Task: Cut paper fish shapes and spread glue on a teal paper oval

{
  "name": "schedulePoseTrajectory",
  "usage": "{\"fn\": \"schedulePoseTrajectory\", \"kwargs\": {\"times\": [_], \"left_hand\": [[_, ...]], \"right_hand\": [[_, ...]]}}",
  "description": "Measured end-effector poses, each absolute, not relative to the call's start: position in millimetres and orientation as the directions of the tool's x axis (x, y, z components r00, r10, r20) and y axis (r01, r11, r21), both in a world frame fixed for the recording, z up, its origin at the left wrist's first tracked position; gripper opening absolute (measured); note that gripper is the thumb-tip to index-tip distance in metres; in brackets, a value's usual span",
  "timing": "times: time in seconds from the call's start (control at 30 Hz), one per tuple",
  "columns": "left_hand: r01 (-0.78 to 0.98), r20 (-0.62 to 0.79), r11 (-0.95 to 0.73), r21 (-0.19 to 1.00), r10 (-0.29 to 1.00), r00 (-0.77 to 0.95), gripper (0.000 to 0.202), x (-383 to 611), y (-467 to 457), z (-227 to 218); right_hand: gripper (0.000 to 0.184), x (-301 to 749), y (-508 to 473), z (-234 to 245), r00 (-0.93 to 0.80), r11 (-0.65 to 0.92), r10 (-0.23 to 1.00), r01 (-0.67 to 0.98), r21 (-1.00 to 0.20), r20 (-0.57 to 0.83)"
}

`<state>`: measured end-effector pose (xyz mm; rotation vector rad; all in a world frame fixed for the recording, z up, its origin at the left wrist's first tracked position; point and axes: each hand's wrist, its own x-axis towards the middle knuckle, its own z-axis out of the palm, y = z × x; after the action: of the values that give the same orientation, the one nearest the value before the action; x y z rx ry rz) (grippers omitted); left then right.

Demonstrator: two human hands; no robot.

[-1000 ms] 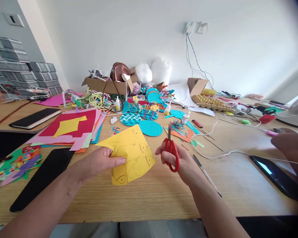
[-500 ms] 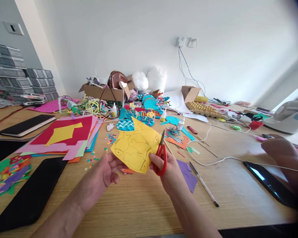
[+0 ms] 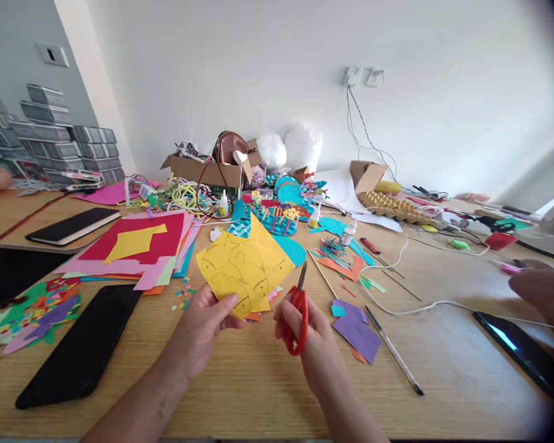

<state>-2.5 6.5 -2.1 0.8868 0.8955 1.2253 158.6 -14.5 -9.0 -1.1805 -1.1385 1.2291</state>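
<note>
A sheet of yellow paper [image 3: 240, 261] with several fish outlines drawn on it is pinched by its lower edge in my left hand [image 3: 205, 329], thumb on top. To its right, my right hand [image 3: 307, 338] grips red-handled scissors [image 3: 299, 314], their blades pointing up and away from me. The blades look closed and stand apart from the paper. Below both hands is the bare wooden table [image 3: 253, 394]. Small orange and pink scraps lie partly hidden behind the paper.
Left are a black phone [image 3: 80, 347], paper scraps [image 3: 50, 314] and stacked coloured sheets [image 3: 133, 258]. Right are purple paper [image 3: 357, 335], a pen [image 3: 394, 351], a white cable [image 3: 415, 300] and another phone [image 3: 512, 347]. Other people's hands [image 3: 542, 289] show at both side edges.
The yellow paper has passed from my right hand's fingers into my left hand's pinch. My right hand has drawn back from it with the scissors. The view has shifted slightly left.
</note>
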Motion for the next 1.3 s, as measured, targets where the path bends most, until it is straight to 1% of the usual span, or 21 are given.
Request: {"fn": "schedulePoseTrajectory", "kwargs": {"times": [0.1,0.17,0.23,0.3,0.67,1.03,1.3], "left_hand": [[-0.336,-0.026,0.058,0.940,0.995,0.101,0.028,-12.6,12.1,3.5],[-0.312,0.000,0.040,0.949,0.992,0.125,0.025,-16.6,15.3,5.8],[-0.297,-0.003,0.048,0.954,0.988,0.152,0.024,-17.6,17.3,7.6],[-0.286,-0.012,0.061,0.956,0.985,0.172,0.025,-16.3,18.1,9.4],[-0.245,-0.036,0.091,0.965,0.974,0.223,0.031,-15.5,14.2,13.4],[-0.271,-0.061,0.150,0.951,0.949,0.311,0.023,-17.1,13.2,11.5],[-0.272,-0.100,0.192,0.943,0.943,0.318,0.022,-16.7,12.5,12.5]], "right_hand": [[0.042,174.1,-33.4,-7.9,-0.123,-0.035,0.990,0.235,-0.971,-0.066],[0.041,179.4,-43.8,-10.3,-0.207,-0.048,0.968,0.401,-0.915,-0.142],[0.040,179.2,-49.7,-12.4,-0.253,-0.027,0.950,0.524,-0.851,-0.186],[0.040,174.6,-50.9,-12.4,-0.270,-0.004,0.942,0.582,-0.813,-0.198],[0.034,157.0,-42.6,1.7,-0.294,-0.006,0.936,0.541,-0.841,-0.195],[0.035,154.8,-40.3,0.1,-0.295,0.003,0.938,0.529,-0.849,-0.180],[0.037,152.8,-38.4,-4.5,-0.275,0.022,0.952,0.510,-0.860,-0.138]]}}
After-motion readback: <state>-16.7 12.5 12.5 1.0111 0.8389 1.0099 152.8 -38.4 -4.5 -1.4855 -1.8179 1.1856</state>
